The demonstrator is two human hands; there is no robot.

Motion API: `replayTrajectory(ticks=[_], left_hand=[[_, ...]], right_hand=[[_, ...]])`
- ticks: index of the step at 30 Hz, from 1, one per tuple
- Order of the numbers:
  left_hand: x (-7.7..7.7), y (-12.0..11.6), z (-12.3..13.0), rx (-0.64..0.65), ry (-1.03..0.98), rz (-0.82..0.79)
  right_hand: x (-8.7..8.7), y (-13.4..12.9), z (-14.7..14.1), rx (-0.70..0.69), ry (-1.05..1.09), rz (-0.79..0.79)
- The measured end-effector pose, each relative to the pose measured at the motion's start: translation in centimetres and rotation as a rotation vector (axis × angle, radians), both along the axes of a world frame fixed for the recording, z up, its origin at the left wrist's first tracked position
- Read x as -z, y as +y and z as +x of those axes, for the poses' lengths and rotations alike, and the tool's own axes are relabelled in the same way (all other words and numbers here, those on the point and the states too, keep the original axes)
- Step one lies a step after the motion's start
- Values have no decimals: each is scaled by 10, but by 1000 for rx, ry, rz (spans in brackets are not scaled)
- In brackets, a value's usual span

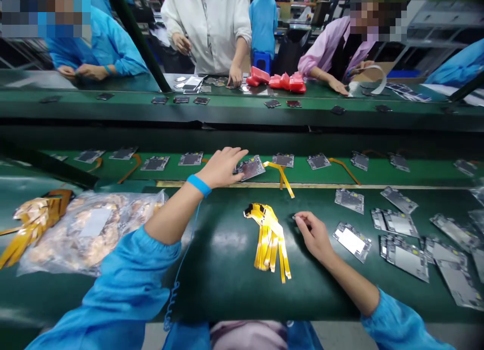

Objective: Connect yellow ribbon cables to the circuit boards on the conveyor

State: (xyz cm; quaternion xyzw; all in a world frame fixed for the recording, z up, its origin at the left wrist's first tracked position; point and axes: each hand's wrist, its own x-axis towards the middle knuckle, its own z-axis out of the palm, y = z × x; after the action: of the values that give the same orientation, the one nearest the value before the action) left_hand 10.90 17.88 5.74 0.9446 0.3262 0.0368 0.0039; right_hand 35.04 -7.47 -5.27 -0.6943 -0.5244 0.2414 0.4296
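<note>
My left hand (223, 167), with a blue wrist strap (199, 185), grips the left edge of a circuit board (251, 168) between thumb and fingers, over the green belt. A yellow flex cable (283, 178) trails from the board's right side. My right hand (313, 234) hovers over the green bench with thumb and forefinger pinched together. A tiny dark tip shows at the pinch, too small to name. Between my hands, nearer to me, lies a fanned bunch of yellow flex cables (269, 234).
More circuit boards (155, 163) lie along the belt (223, 175). Several loose boards (404, 256) cover the bench's right side. On the left are a plastic bag (94, 229) and another flex cable bundle (36, 219). Co-workers sit and stand across the line, near red packets (287, 81).
</note>
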Motion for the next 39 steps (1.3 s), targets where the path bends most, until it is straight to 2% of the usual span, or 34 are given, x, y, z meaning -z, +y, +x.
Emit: replayTrajectory(ticks=[4,8,11,16,21,25,29,34,39], left_hand=[[21,32,-2,-157,162,-66],[47,47,-7,-140,303,-126],[59,52,-3,-137,340,-167],[62,55,4,-142,299,-150],[53,49,3,-130,208,-82],[42,20,-18,-52,104,-42],[38,-37,-56,48,53,-64],[50,-112,-96,101,41,-135],[61,-151,-106,75,85,-166]], right_hand=[[1,0,0,9,23,6],[4,-1,-2,20,63,-18],[5,-1,-2,3,47,-27],[0,-1,-2,-42,-36,-16],[-7,6,-6,-148,-109,-32],[-16,22,-22,-360,-173,-48],[-27,38,-39,-443,-361,-197],[-33,49,-41,-465,-456,-329],[-33,51,-31,-522,-436,-269]])
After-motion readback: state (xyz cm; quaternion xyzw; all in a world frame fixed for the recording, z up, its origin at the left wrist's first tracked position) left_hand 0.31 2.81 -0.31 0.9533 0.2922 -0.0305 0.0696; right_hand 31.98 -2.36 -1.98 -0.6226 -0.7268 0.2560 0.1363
